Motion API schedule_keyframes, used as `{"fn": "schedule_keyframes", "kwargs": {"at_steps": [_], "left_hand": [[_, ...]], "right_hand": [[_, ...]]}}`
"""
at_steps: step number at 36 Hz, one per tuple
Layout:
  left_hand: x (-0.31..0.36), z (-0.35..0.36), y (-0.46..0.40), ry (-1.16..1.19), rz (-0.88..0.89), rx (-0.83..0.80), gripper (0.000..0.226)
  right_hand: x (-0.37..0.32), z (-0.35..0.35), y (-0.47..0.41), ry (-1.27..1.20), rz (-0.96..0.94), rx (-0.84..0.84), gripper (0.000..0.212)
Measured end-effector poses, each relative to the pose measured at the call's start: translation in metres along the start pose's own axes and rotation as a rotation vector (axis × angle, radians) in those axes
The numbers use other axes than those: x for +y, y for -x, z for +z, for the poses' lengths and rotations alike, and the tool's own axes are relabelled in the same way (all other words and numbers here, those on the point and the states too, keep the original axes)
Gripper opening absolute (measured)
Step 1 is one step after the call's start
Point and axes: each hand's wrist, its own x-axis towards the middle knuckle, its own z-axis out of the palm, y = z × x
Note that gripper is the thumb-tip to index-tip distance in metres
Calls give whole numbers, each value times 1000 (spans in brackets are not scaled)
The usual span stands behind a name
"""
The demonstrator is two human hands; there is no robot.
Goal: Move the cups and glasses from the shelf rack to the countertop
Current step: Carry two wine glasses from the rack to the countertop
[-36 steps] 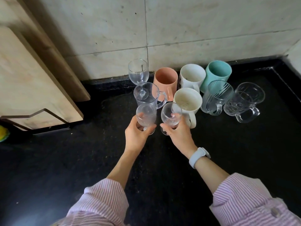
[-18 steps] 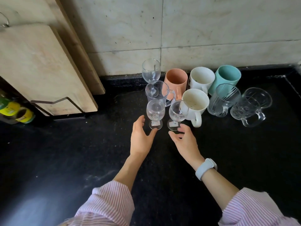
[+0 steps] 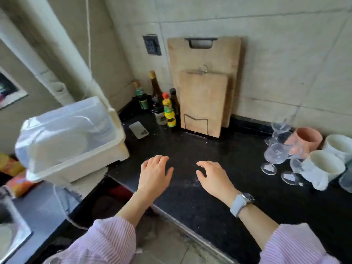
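Cups and glasses stand grouped at the right edge of the black countertop (image 3: pixel 200 149): clear stemmed glasses (image 3: pixel 274 155), a pink mug (image 3: pixel 306 138) and white mugs (image 3: pixel 323 164). Both of my hands hover palm down over the bare counter, well left of that group. My left hand (image 3: pixel 155 173) has its fingers spread and holds nothing. My right hand (image 3: pixel 213 176), with a watch on the wrist, is also empty with fingers apart. No shelf rack with cups is visible.
A white covered dish box (image 3: pixel 72 140) holding plates sits at the left. Sauce bottles (image 3: pixel 167 109), a phone (image 3: pixel 138 130) and two wooden cutting boards (image 3: pixel 203 103) in a wire stand line the back wall. The counter's front edge runs diagonally below my hands.
Both hands let go of the two stemmed glasses, which now stand on the counter. My hands pulled back and my view swung left, putting the cups at the right edge.
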Motion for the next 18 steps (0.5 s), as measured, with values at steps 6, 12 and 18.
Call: {"fn": "schedule_keyframes", "kwargs": {"at_steps": [6, 12, 18], "left_hand": [[-126, -92, 130, -117, -265, 172, 38], [-232, -170, 330, -239, -584, 231, 39], [-292, -236, 528, -311, -926, 311, 37]], "right_hand": [[-156, 72, 43, 49, -391, -147, 39], [-312, 169, 135, 134, -719, -309, 42], [-446, 264, 258, 132, -1044, -475, 42]]}}
